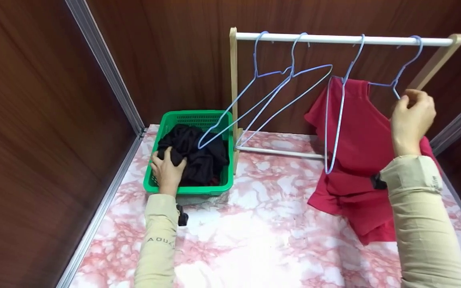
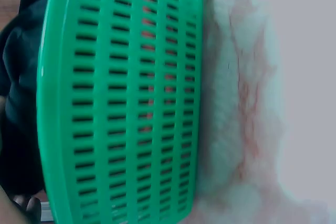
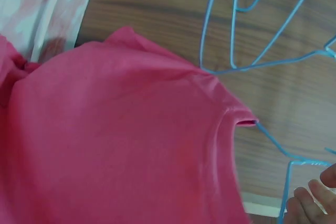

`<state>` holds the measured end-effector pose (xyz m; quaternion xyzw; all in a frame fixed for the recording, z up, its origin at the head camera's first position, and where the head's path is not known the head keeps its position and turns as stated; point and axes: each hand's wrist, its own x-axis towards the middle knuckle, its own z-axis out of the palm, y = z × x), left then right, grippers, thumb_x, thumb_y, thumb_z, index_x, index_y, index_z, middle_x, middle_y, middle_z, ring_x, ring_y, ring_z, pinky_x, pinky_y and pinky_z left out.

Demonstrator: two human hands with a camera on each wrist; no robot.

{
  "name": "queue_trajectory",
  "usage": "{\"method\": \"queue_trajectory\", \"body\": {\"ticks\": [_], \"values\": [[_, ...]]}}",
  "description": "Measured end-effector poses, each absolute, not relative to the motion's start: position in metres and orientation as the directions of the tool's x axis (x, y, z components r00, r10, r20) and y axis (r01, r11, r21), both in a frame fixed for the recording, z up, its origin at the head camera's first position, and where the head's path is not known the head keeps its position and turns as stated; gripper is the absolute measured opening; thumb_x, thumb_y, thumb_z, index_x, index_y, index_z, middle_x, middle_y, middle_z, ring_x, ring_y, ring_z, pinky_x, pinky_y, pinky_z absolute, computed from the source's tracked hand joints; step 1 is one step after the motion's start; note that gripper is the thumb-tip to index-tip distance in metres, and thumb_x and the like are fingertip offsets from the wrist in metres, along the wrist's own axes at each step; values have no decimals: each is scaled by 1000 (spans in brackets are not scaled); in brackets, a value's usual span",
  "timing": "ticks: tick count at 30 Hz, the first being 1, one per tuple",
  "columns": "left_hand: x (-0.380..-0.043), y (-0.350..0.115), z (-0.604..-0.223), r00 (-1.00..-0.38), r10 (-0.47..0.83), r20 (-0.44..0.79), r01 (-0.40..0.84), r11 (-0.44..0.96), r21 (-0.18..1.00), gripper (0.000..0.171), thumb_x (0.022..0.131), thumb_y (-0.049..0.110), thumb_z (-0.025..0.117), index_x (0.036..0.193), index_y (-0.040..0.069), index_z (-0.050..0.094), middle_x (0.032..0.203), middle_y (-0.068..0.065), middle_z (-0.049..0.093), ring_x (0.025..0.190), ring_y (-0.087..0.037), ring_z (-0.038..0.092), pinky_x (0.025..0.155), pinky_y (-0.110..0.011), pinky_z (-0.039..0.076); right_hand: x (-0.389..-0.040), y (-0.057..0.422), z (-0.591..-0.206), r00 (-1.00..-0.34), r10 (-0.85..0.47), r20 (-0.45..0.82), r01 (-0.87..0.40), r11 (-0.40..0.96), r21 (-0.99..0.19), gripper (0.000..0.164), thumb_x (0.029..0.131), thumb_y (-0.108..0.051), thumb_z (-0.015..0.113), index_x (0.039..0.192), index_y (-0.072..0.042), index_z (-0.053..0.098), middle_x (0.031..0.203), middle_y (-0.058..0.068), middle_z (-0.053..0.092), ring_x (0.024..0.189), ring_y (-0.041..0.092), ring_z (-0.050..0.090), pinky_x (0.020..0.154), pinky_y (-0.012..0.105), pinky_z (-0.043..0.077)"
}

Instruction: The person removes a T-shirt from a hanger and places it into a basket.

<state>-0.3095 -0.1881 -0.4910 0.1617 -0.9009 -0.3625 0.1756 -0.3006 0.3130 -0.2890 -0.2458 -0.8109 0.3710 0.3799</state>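
In the green basket (image 1: 230, 176) at left, my left hand (image 1: 169, 172) grips a bunched black garment (image 1: 202, 166), thumb and fingers spread around a fold of it. The left wrist view is mostly the basket's slotted wall, with the dark cloth (image 2: 21, 103) behind its rim. My right hand (image 1: 412, 116) is up at the rightmost blue wire hanger (image 1: 394, 85), fingers loosely bent beside its sloping wire. A red shirt (image 3: 131, 129) hangs with one shoulder on that hanger, its neck edge near the wire. The shirt's lower part lies crumpled on the table.
A rack with a white rail (image 1: 334, 39) and wooden posts (image 1: 233, 80) stands at the back. Two bare blue hangers (image 1: 290, 76) hang at left and another hanger (image 1: 339, 124) overlaps the shirt. The marbled tabletop (image 1: 254, 240) lies between wood-grain walls (image 1: 34, 140).
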Motion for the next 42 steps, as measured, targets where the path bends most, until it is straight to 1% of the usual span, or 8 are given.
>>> {"method": "queue_trajectory", "body": {"ticks": [5, 14, 18, 22, 27, 32, 38, 42], "values": [[-308, -199, -489, -914, -381, 138, -168, 667, 726, 72, 82, 58, 60, 142, 23, 40, 152, -17, 21, 137, -39, 21, 109, -57, 22, -297, 320, -290, -640, 681, 357, 203, 598, -775, 40, 93, -20, 40, 125, -5, 60, 124, 16, 61, 124, 29, 52, 106, 38, 37], [-307, -211, -485, -923, -378, 71, -176, 579, 796, 60, 97, 58, 30, 147, 25, 32, 153, -13, 29, 141, -37, 24, 113, -56, 18, -295, 329, -291, -706, 664, 245, 273, 574, -772, 46, 93, -28, 39, 130, -7, 57, 135, 14, 56, 128, 30, 49, 108, 38, 36], [-306, -214, -486, -900, -425, 93, -168, 538, 826, 57, 99, 52, 26, 147, 22, 34, 153, -12, 33, 140, -37, 31, 113, -54, 22, -295, 330, -292, -730, 643, 232, 274, 586, -762, 46, 93, -31, 41, 128, -8, 58, 108, -6, 66, 122, 28, 52, 103, 35, 39], [-306, -219, -488, -867, -482, 126, -144, 484, 863, 52, 101, 46, 27, 144, 20, 39, 150, -11, 39, 137, -35, 37, 112, -50, 28, -294, 331, -294, -757, 614, 224, 270, 605, -749, 46, 92, -36, 42, 124, -8, 61, 70, -30, 49, 96, 11, 57, 89, 26, 41], [-305, -227, -489, -792, -600, 114, -153, 375, 914, 50, 102, 38, 26, 138, 11, 46, 143, -14, 48, 132, -37, 43, 109, -48, 33, -291, 330, -293, -821, 535, 202, 241, 644, -726, 48, 92, -34, 41, 125, -4, 59, 41, -39, 33, 57, -17, 36, 71, 15, 33], [-304, -236, -496, -731, -673, 111, -199, 367, 909, 42, 100, 31, 34, 129, 11, 56, 131, -16, 58, 124, -37, 51, 102, -49, 38, -290, 329, -293, -853, 491, 177, 228, 655, -720, 44, 93, -24, 39, 126, -3, 57, 43, -41, 34, 45, -21, 37, 66, 15, 32], [-300, -239, -505, -776, -625, 82, -287, 467, 836, 39, 92, 17, 52, 131, 16, 55, 128, -20, 56, 120, -39, 51, 97, -52, 41, -289, 325, -292, -849, 502, 165, 254, 662, -705, 43, 94, -19, 37, 131, -8, 54, 50, -43, 31, 62, -18, 35, 71, 19, 33], [-298, -239, -507, -802, -597, 21, -342, 488, 803, 50, 90, 14, 54, 139, 16, 45, 133, -22, 50, 124, -41, 47, 96, -57, 41, -289, 323, -290, -860, 473, 191, 192, 646, -739, 45, 95, -15, 38, 138, -5, 45, 55, -41, 34, 52, -20, 38, 65, 12, 35]]}}
